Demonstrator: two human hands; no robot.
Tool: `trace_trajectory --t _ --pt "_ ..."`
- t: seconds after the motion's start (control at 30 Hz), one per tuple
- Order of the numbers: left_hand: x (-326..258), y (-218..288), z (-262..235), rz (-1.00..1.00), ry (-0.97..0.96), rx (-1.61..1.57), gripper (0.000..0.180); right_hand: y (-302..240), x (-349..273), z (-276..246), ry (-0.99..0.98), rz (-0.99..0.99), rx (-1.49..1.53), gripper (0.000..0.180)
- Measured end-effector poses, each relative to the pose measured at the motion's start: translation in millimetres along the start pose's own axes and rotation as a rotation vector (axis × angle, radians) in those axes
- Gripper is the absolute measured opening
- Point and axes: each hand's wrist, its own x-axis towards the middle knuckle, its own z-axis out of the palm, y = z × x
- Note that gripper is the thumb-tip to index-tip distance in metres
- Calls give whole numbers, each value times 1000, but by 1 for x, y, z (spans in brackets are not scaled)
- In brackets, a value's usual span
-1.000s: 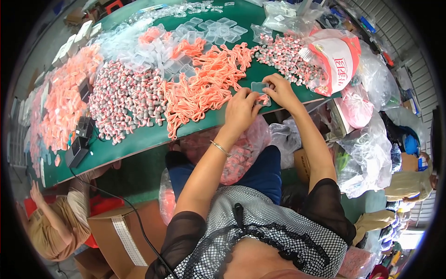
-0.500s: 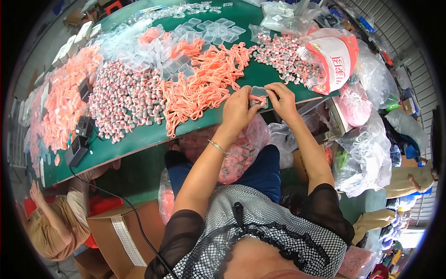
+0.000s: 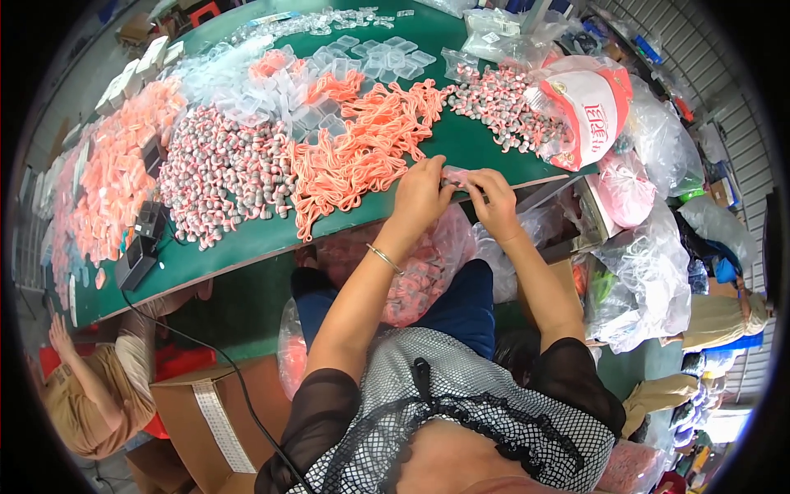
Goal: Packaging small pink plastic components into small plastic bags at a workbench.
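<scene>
Over the table's near edge, a small clear plastic box with something pink inside is between my two hands. My left hand pinches it from the left, thumb toward me. Fingers of my right hand close on its right end. The fingers partly cover the box, and its contents are too small to make out fully. Just left of my hands lies a heap of orange looped cords. Beyond them are clear empty boxes.
A pile of small grey-and-pink pieces lies left on the green table, another at right beside a red-and-white bag. Filled boxes are at far left. A plastic bag hangs below. Another person's hand is at left.
The box's raised clear lid no longer shows; the box now looks closed and flatter. My right hand has come slightly nearer and left, its fingers bent over the box.
</scene>
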Motion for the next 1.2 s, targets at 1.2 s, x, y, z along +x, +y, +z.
trace_trajectory --t 1.2 --pt "-23 25 5 -107 202 254 13 7 -5 -2 -47 -32 0 21"
